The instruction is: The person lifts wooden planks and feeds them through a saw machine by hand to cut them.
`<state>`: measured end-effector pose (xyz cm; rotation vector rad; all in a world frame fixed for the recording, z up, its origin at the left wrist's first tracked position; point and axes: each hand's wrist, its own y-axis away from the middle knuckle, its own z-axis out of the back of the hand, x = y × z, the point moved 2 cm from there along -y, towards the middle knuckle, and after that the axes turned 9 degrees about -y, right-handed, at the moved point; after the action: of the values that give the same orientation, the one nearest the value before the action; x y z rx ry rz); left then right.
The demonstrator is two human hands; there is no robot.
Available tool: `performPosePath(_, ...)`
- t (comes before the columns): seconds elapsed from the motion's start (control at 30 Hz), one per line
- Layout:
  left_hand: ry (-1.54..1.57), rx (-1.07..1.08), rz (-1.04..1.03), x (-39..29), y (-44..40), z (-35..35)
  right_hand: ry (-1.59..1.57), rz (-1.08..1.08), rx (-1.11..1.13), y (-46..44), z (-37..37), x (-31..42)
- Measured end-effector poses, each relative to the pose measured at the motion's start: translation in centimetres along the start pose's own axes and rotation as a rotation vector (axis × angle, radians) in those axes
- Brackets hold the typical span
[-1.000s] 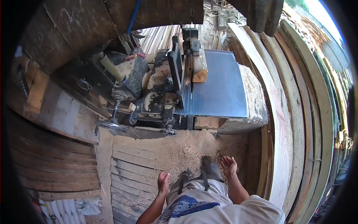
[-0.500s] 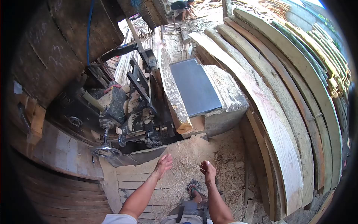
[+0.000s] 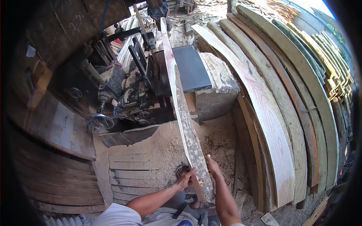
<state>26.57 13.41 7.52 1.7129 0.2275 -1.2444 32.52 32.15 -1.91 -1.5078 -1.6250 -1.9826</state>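
Note:
A long, narrow wooden slab (image 3: 190,141) with mottled bark on its upper face reaches from the machine's flat metal table (image 3: 192,71) down toward my body. My left hand (image 3: 186,178) grips the left edge close to the near end. On the opposite edge, my right hand (image 3: 214,168) is closed round the wood, thumb uppermost. Both hands' undersides are hidden by the slab or by their own angle. Farther off, the pale sawn part of the wood lies along the left side of the metal table.
Left of the table stands the dark machine with a handwheel (image 3: 100,121). Several thick curved planks (image 3: 260,109) are stacked at my right. Sawdust (image 3: 162,141) covers the floor. Beyond the machine, a person in dark clothing (image 3: 160,13) stands near the slab's far end.
The slab has come off the table toward me, and both my hands, empty and apart before, now hold its near end. A person has appeared at the far end.

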Motion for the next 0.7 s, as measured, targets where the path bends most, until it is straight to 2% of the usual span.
performPosePath(0.03, 0.081, 0.061, 0.186, 1.9, 0.5, -0.2, 0.072, -0.121, 0.054, 0.5, 0.2, -1.4)
performPosePath(0.07, 0.160, 0.124, 0.372, 3.7, 0.7, -0.3, -0.335, -0.246, 0.208, 2.4, 1.3, -3.3)
performPosePath(0.1, 0.147, 0.027, 0.310, 5.8, -1.7, 0.0, -0.477, -0.337, 0.271, 4.8, 2.6, -4.6)
performPosePath(0.2, 0.200, -0.160, 0.233, 6.5, -7.7, -1.3, -0.367, -0.435, 0.178, 11.4, 6.5, -10.8)
performPosePath(0.23, 0.391, 0.070, 0.185, 8.8, -10.6, -3.2, -0.352, -0.444, 0.166, 13.1, 6.9, -12.2)
performPosePath(0.33, 0.375, -0.122, 0.283, 13.4, -7.1, -6.6, -0.394, -0.503, 0.140, 16.1, 7.1, -13.9)
performPosePath(0.5, 0.124, -0.135, 0.153, 18.0, -4.1, -9.5, -0.478, -0.586, 0.148, 17.7, 8.7, -13.7)
performPosePath(0.57, -0.035, -0.107, 0.097, 15.8, -1.2, -8.3, -0.521, -0.622, 0.155, 17.9, 10.2, -12.6)
performPosePath(0.63, -0.200, -0.068, 0.011, 6.7, 1.6, -6.8, -0.567, -0.659, 0.144, 17.7, 12.0, -10.8)
performPosePath(0.7, -0.333, 0.222, 0.050, 6.6, -0.8, -3.2, -0.599, -0.624, 0.044, 16.7, 13.9, -8.9)
